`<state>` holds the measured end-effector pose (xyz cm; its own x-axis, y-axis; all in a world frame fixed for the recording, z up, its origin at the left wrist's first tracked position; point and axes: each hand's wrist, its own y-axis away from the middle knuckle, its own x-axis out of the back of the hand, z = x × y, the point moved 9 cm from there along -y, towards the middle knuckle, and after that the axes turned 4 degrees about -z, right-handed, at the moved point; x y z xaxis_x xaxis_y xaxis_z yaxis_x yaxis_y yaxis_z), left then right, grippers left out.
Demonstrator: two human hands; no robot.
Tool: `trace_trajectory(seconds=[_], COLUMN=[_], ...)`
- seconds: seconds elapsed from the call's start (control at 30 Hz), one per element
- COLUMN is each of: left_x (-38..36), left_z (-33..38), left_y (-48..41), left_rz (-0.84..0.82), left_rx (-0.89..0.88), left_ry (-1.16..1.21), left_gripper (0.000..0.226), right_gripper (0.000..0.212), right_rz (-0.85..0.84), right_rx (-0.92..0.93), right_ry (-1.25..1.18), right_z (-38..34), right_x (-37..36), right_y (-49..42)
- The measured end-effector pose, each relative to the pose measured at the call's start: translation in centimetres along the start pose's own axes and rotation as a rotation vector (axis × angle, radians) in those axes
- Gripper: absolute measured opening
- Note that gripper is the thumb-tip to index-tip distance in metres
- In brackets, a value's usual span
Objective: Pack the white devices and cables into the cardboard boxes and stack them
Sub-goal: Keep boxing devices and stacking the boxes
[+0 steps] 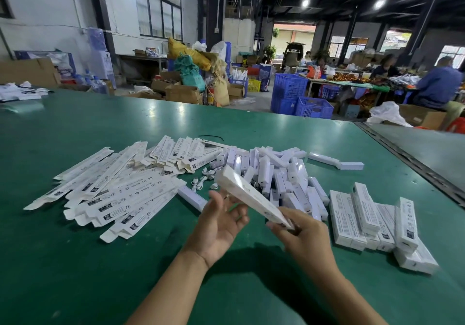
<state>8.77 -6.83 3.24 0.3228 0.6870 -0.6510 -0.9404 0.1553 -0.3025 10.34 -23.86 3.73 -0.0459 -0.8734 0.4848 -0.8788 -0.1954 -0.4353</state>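
My right hand (299, 231) pinches the near end of a long white box (247, 194), held tilted above the green table (75, 262). My left hand (220, 220) is beside it, palm up with relaxed fingers, just under the box's middle and holding nothing. A heap of flat unfolded boxes (118, 189) lies to the left. A pile of white devices (279, 173) sits behind the held box, with several white cables (205, 180) at its left edge. Packed boxes (372, 221) are stacked at the right.
One loose white device (192, 197) lies just beyond my left hand, and another (336, 161) lies past the pile at the right. A black cable tie (211, 137) rests farther back. Blue crates (299, 97), cartons and seated people (437, 85) are beyond the table's far edge.
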Motion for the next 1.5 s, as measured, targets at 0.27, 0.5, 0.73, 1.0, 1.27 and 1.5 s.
trace_trajectory(seconds=[0.27,0.5,0.73,1.0,1.27,1.5], left_x=[1.7,6.6,7.2,7.8,7.8,8.2], left_z=[-2.3,-0.2,-0.3,-0.3,-0.2,-0.1], left_y=[0.7,1.9,2.1,2.1,2.1,2.1], left_rz=[0.387,0.776,0.798,0.815,0.815,0.829], left_rx=[0.024,-0.094,-0.12,-0.126,-0.125,-0.13], left_ry=[-0.453,-0.356,-0.244,-0.202,-0.184,-0.176], left_gripper=[0.045,0.031,0.045,0.044,0.044,0.052], right_gripper=[0.038,0.055,0.061,0.036,0.008,0.011], right_rz=[-0.192,-0.325,-0.307,-0.238,-0.066,-0.081], right_rx=[0.107,-0.146,-0.16,-0.207,-0.109,-0.181], right_ry=[0.07,0.705,0.819,0.717,0.287,0.236], right_z=[-1.0,2.6,3.4,3.3,1.7,2.0], right_x=[-2.7,-4.1,-4.4,-3.6,-1.4,-1.2], right_y=[0.4,-0.2,0.0,-0.6,-0.3,-0.3])
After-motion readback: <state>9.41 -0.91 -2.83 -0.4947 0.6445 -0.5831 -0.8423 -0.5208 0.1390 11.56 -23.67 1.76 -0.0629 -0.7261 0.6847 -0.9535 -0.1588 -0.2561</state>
